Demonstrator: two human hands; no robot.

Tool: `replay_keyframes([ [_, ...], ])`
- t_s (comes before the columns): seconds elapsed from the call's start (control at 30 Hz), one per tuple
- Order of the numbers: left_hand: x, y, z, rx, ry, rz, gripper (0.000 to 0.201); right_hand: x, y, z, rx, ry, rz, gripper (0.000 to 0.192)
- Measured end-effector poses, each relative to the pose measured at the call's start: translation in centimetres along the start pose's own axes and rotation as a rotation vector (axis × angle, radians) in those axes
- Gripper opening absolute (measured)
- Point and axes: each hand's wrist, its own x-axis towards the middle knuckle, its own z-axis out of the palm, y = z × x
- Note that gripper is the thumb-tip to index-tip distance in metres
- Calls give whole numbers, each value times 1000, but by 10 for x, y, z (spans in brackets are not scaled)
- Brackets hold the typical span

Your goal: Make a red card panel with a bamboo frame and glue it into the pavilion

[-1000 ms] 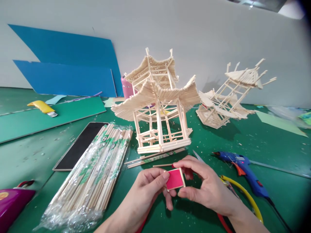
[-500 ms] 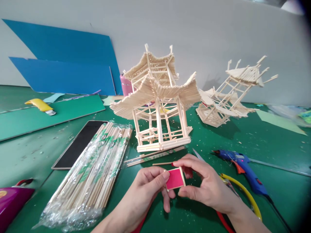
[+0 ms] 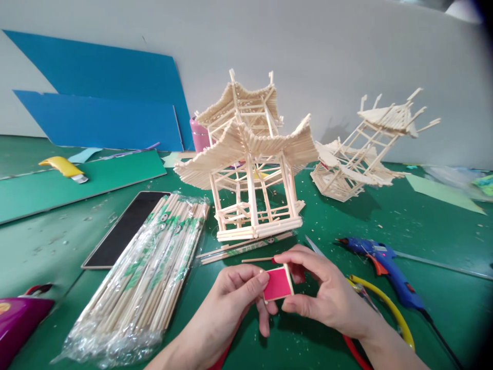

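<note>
Between my hands is a small red panel edged with thin wooden sticks [image 3: 278, 284]. My left hand [image 3: 241, 295] pinches its left side, thumb on the red face. At the panel's right edge, my right hand [image 3: 319, 288] grips the stick border, forefinger at the upper corner and thumb at the lower one. Just behind stands a two-tiered pavilion model of wooden sticks [image 3: 252, 149], upright on the table. A single loose stick [image 3: 256, 260] lies between my hands and the model. Something red under my left wrist is mostly hidden.
A plastic-wrapped bundle of chopsticks [image 3: 142, 277] lies left, partly over a dark tablet-like slab [image 3: 121, 231]. To the right are a blue glue gun [image 3: 385, 262] and yellow-and-red-handled cutters [image 3: 400, 318]. A second stick model [image 3: 362, 154] leans behind. A yellow utility knife [image 3: 63, 167] rests far left.
</note>
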Motion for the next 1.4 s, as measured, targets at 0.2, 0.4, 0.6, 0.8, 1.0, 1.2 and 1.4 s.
replay_keyframes([
  [0.2,1,1,-2,4,47,1,24,-3,6,-5,207,0,40,51],
  [0.4,3,-1,-4,4,79,12,25,-1,10,-7,195,149,88,22],
  [0.6,2,-1,-4,11,98,3,24,1,11,-7,8,215,53,38],
  [0.8,2,0,-2,6,134,-3,24,0,13,-7,1,218,38,46],
  [1.0,3,0,-2,10,160,2,21,4,10,-7,99,295,103,22],
  [1.2,1,0,-1,74,187,43,19,2,8,-9,3,311,157,23],
  [1.4,3,0,-3,37,197,29,19,-8,0,-14,-56,390,122,44],
])
